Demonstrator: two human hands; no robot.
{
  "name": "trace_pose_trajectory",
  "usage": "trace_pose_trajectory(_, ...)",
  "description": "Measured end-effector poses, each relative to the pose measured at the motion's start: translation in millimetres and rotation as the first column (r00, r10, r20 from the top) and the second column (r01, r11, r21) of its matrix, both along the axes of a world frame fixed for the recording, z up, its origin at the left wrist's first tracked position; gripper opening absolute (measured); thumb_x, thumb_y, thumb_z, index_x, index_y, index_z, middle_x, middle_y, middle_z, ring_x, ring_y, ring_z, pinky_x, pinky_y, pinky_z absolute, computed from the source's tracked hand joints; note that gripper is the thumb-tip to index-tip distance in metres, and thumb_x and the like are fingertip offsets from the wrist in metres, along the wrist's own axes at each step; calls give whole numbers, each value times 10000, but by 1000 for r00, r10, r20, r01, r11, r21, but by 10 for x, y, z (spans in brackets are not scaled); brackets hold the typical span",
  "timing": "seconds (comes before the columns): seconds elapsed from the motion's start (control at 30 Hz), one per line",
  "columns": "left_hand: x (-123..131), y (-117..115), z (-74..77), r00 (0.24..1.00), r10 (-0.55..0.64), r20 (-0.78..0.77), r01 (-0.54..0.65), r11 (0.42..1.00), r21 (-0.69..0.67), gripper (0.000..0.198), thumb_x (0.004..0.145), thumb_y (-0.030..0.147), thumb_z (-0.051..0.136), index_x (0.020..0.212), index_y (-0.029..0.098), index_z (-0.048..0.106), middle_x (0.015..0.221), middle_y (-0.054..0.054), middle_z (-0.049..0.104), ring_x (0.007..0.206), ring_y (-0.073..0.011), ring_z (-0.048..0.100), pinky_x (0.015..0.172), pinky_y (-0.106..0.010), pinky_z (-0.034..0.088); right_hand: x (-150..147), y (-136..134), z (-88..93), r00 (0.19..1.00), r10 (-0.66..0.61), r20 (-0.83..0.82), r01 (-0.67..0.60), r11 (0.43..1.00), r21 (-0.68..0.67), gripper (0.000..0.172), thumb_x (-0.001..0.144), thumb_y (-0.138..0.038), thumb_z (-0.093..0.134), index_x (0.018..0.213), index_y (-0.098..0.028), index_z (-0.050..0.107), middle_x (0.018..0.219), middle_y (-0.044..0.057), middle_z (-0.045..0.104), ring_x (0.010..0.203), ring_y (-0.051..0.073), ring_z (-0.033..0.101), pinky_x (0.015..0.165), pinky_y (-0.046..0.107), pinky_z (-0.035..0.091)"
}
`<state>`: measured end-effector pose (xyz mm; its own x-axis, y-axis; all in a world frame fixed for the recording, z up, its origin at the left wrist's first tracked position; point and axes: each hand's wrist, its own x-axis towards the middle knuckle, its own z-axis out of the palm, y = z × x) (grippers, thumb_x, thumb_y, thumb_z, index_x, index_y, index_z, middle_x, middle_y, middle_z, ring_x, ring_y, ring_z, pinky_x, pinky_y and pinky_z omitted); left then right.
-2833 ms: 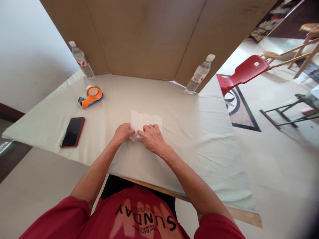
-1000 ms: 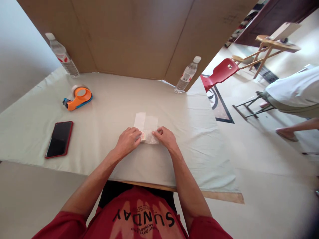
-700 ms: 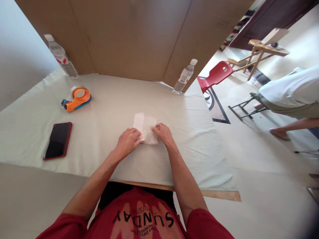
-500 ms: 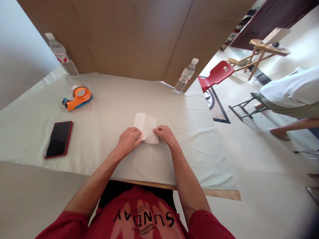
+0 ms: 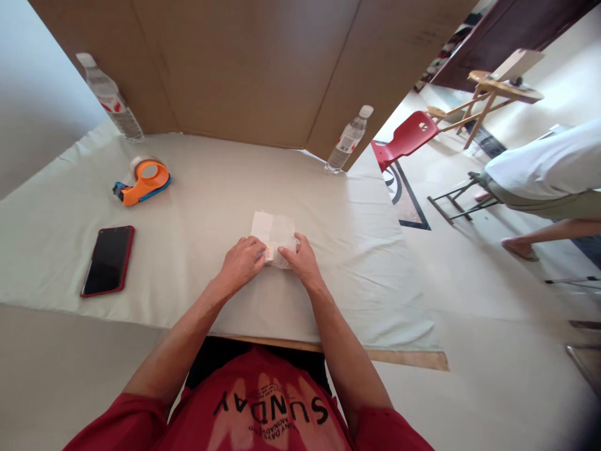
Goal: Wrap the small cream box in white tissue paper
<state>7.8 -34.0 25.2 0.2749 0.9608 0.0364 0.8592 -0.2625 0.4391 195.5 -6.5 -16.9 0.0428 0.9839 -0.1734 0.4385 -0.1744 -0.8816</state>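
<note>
A small piece of clear bubble wrap (image 5: 283, 228) lies on the cloth in front of me, with a white paper-like piece (image 5: 261, 223) along its left side. Closed fingers of my left hand (image 5: 243, 260) press a small pale item with red print (image 5: 269, 253) at the wrap's near left part; most of that item is hidden. On the right side, my right hand (image 5: 303, 259) grips the wrap, its thumb laid over the top and its fingers around the right edge.
An orange tape dispenser (image 5: 146, 181) and a red-edged phone (image 5: 107, 260) lie to the left. Two water bottles, left (image 5: 111, 100) and right (image 5: 348, 141), stand by an upright cardboard panel (image 5: 244, 69). Beyond the table are a red chair (image 5: 408, 139) and a person (image 5: 549, 169).
My right hand has shifted left over the wrap, its thumb now further in from the right edge. My left hand stays at the printed item. The whole view has shifted slightly.
</note>
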Motion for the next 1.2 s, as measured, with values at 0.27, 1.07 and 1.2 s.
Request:
trace_pose_trajectory(0.27, 64, -64, -20, 999, 5, -46, -6, 1000, -10, 231, 934, 150, 536, 1078, 207, 707, 1112, -91, 666, 1039, -242, 607, 840, -331, 504, -113, 39, 60, 958, 57, 280, -100, 985, 139, 741, 748, -280, 554, 1451, -75, 442, 803, 32, 656, 758, 215, 616, 775, 349, 479)
trace_pose_trajectory(1.07, 10, -14, -227, 877, 193, 440, -183, 981, -65, 434, 770, 125, 602, 1201, 176, 587, 1199, -85, 620, 746, -128, 604, 810, -325, 549, -278, -211, 253, 900, 349, 261, -398, 902, 166, 639, 843, -196, 544, 1468, -185, 409, 1221, 109, 700, 816, 190, 675, 829, 360, 532)
trace_pose_trajectory(1.2, 51, -35, -202, 800, 352, 486, -351, 931, -96, 181, 772, 165, 638, 950, 170, 604, 1018, -48, 610, 691, -117, 574, 759, -308, 536, -354, -248, 278, 845, 327, 423, -425, 891, 159, 626, 877, -182, 484, 1494, -145, 383, 1287, 157, 668, 1086, 283, 662, 859, 390, 526)
